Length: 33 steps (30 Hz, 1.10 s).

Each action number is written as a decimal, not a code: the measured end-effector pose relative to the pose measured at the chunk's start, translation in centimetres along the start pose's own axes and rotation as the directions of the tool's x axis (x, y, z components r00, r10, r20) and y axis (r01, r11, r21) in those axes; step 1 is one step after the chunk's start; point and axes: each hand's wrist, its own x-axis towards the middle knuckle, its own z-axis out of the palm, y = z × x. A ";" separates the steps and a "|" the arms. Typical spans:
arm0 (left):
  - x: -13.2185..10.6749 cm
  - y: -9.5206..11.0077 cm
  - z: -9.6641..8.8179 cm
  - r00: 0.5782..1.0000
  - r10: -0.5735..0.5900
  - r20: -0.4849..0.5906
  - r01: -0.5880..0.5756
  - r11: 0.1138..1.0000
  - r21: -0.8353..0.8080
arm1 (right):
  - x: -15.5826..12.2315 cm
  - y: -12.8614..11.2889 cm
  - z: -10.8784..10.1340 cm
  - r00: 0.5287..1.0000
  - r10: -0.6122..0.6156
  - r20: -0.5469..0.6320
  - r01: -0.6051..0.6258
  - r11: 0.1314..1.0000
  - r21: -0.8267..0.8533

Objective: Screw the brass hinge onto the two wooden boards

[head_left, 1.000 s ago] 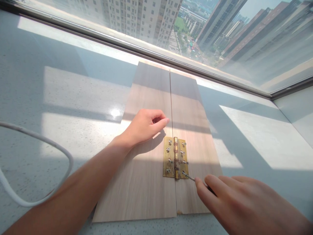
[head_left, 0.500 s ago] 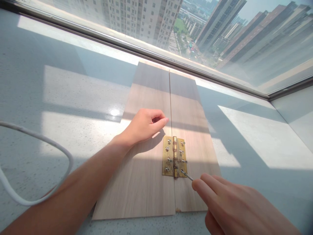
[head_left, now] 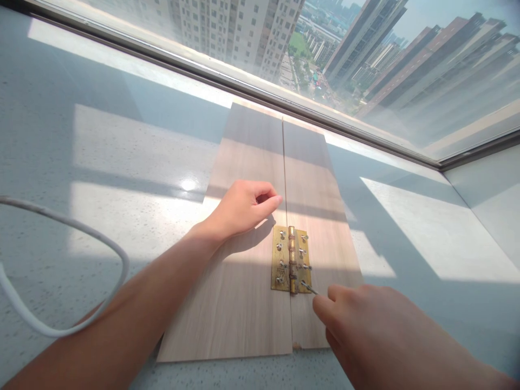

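A brass hinge [head_left: 292,254] lies across the seam of two pale wood boards, with several silver screws standing in its holes, some of them tilted. My right hand [head_left: 361,319] is closed around a screwdriver [head_left: 311,289]; only its thin metal shaft shows, the handle being hidden in my fist. The shaft's tip meets the lowest hole on the hinge's right leaf, where a screw is hard to make out. My left hand [head_left: 252,206] rests on the left board [head_left: 239,309], above the hinge, thumb and fingers pinched together. Whatever they may hold is hidden.
The right board [head_left: 317,189] lies alongside the left one on a speckled white ledge [head_left: 122,141]. Behind runs a dark window frame [head_left: 227,86], with tall buildings outside. A white cable [head_left: 97,233] loops at the left over my forearm.
My right hand has turned around the screwdriver and shifted slightly left, hiding more of the shaft. My left hand keeps its place on the board. The view has shifted slightly.
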 end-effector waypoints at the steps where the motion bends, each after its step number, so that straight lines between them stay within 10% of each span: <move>1: 0.0 0.0 0.0 1.000 0.002 0.000 -0.002 1.000 0.000 | 0.2 -0.1 -0.2 0.997 0.056 0.051 -0.057 0.998 0.027; 13: 0.0 -0.1 0.1 1.000 0.012 0.004 -0.012 1.000 0.014 | 0.4 0.5 -1.8 0.870 0.372 0.324 -0.493 0.681 0.541; 25: 0.0 0.1 0.2 1.000 0.009 0.002 -0.009 1.000 0.020 | 0.1 0.7 0.6 0.840 0.344 0.419 -0.505 0.215 0.836; 29: -0.1 0.1 0.2 1.000 0.015 0.004 -0.015 1.000 0.023 | 0.1 0.1 -0.1 0.827 0.359 0.433 -0.517 0.181 0.837; 33: -0.1 0.0 0.1 1.000 0.013 0.002 -0.013 1.000 0.025 | -0.4 -0.2 0.0 0.878 0.359 0.316 -0.437 0.331 0.837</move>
